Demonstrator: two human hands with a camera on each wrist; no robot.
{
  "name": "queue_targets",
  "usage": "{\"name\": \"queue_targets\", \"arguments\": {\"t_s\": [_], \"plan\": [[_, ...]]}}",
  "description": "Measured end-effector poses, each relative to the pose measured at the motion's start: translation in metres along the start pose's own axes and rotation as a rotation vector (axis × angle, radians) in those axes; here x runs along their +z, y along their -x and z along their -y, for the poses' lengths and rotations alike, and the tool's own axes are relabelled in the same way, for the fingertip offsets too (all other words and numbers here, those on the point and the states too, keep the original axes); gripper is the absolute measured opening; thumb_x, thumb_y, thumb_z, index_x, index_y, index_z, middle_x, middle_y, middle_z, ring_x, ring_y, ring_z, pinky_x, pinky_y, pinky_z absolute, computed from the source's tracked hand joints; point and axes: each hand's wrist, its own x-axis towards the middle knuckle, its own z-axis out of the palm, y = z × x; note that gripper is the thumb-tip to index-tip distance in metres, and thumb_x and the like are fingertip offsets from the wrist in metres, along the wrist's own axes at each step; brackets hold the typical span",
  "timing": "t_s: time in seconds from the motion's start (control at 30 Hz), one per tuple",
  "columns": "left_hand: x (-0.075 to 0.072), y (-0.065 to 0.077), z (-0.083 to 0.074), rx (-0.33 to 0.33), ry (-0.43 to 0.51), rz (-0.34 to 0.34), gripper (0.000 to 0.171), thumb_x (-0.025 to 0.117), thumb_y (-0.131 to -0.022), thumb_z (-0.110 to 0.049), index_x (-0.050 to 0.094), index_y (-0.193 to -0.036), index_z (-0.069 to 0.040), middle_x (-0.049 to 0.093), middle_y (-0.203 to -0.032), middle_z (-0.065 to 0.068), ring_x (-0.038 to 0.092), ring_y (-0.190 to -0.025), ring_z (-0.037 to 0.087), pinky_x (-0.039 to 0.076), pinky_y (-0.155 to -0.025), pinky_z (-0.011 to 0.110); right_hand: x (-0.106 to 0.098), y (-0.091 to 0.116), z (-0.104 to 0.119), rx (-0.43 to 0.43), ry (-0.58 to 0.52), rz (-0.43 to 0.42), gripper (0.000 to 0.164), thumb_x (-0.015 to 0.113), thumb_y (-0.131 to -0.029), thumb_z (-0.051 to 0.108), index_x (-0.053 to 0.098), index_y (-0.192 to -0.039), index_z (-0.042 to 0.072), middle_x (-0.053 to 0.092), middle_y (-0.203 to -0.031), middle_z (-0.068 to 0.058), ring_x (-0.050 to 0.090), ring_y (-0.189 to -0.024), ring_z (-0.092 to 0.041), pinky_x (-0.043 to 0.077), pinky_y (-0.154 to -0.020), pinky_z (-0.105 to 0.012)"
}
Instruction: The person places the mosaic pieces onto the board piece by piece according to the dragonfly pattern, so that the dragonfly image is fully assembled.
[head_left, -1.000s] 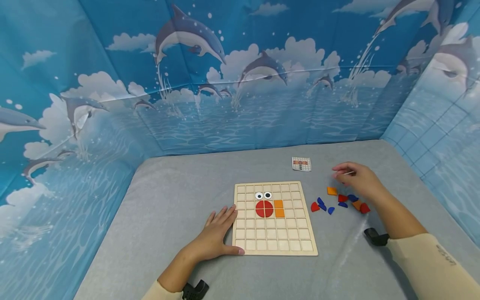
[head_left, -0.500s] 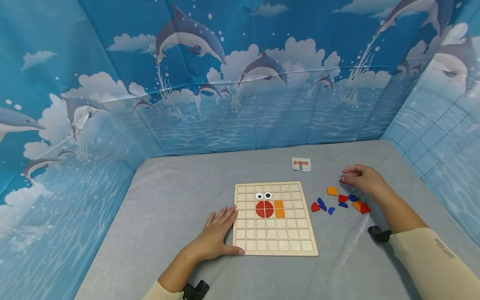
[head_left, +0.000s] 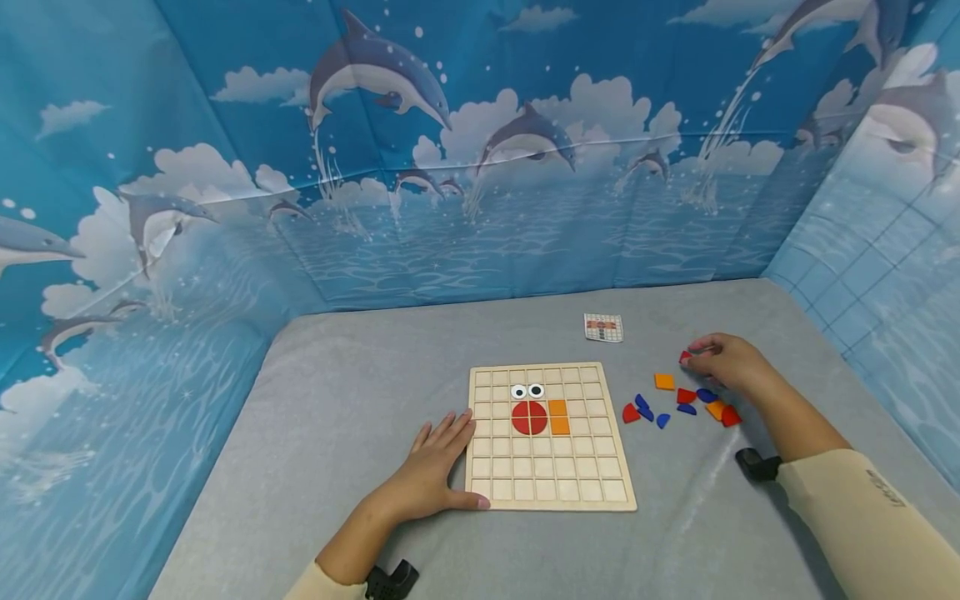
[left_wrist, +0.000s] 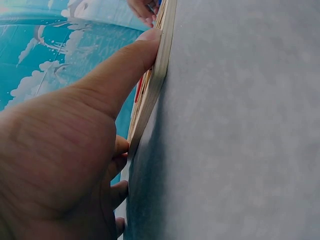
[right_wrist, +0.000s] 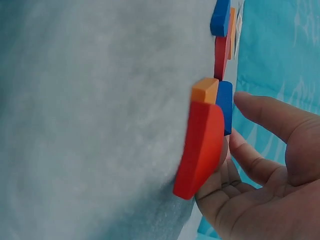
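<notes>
My left hand (head_left: 431, 471) lies against the left edge of a square wooden grid board (head_left: 525, 492), fingers straight and thumb over the near corner. In the left wrist view its thumb (left_wrist: 125, 67) rests along the board's edge (left_wrist: 152, 100). On the board lie two eye pieces (head_left: 527, 391), a red disc of quarter pieces (head_left: 528, 418) and an orange block (head_left: 558, 417). To the right, my right hand (head_left: 727, 362) pinches a small red piece (head_left: 685, 357) at its fingertips. In the right wrist view that piece is hidden behind other pieces.
Loose pieces lie right of the board: an orange square (head_left: 664, 382), a red quarter (head_left: 631, 413), several blue segments (head_left: 645, 413) and others. A small printed pattern card (head_left: 603, 328) lies behind the board. A dolphin curtain (head_left: 480, 242) borders the grey surface (head_left: 360, 367).
My right hand has moved slightly right and down. A thin pale edge showed between its fingers earlier; now a red piece shows at the fingertips. My left hand has stayed still.
</notes>
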Motion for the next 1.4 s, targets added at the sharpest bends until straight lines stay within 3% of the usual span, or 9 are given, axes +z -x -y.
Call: {"name": "queue_targets", "arguments": {"t_s": [0.23,0.6,0.9,1.4], "plan": [[0.000,0.000,0.000,-0.004,0.007,0.003,0.117,0.077,-0.076,-0.067,0.020,-0.163,-0.015,0.012,-0.172,-0.002,0.007,-0.160,0.028,0.003,-0.126,0.061,0.000,0.000,0.002,0.003,0.058,0.003,0.054,0.064,-0.098,0.032,0.048,-0.138,-0.001,0.048,-0.128,-0.030,0.053,-0.101,-0.037,0.050,-0.074,-0.032],[0.001,-0.001,0.002,0.006,-0.001,-0.003,0.117,0.077,-0.076,-0.068,0.020,-0.163,-0.015,0.012,-0.172,-0.003,0.008,-0.160,0.028,0.004,-0.126,0.061,0.003,0.005,0.000,-0.103,0.123,0.013,0.042,0.064,-0.099,0.030,0.054,-0.126,-0.001,0.055,-0.109,-0.021,0.052,-0.096,-0.034,0.047,-0.076,-0.036],[0.003,-0.001,0.002,0.004,-0.005,-0.004,0.117,0.076,-0.076,-0.069,0.019,-0.163,-0.016,0.012,-0.172,-0.003,0.007,-0.160,0.027,0.004,-0.126,0.061,0.002,0.006,0.002,-0.142,0.113,0.043,0.034,0.064,-0.097,0.023,0.056,-0.120,-0.001,0.060,-0.103,-0.016,0.055,-0.091,-0.029,0.048,-0.071,-0.030],[0.003,0.000,0.001,0.009,0.003,-0.008,0.116,0.077,-0.077,-0.067,0.020,-0.163,-0.014,0.013,-0.172,-0.002,0.008,-0.160,0.028,0.004,-0.126,0.061,0.010,0.024,0.017,-0.237,0.076,0.045,0.036,0.061,-0.100,0.026,0.059,-0.126,0.002,0.064,-0.112,-0.017,0.059,-0.096,-0.028,0.050,-0.072,-0.028]]}}
